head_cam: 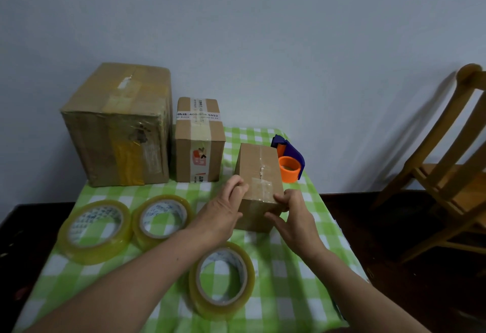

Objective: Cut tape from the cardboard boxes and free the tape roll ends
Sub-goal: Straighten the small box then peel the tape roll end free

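Nearest me a tape roll [218, 311] of clear yellowish tape lies flat on the green-and-white checked cloth [289, 280] that covers the surface, between my two forearms. Further out and to the left lie two more of the same kind: the left roll [97, 253] and, just beside it, the middle roll [143, 238], both flat with the cloth showing through their cores.

Beyond the near roll, right of centre, the small box [259, 167] stands on the cloth. My left hand [223, 209] has its fingers curled over the near left top edge of that box. My right hand [294, 217] clasps the near right corner, thumb on the top edge and fingers on the near face. A strip of clear tape [260, 188] runs along the top seam, and its near end lies between my two hands.

Behind the small box on the right a blue tape dispenser [292, 154] with an orange core lies near the far edge of the surface. To the far left stands the large box [115, 127], wrapped in much yellowed tape, and just right of it the printed box [200, 148], banded with white lettered tape. Both are against the pale wall [263, 30]. A wooden chair [452, 161] stands well apart at the right.
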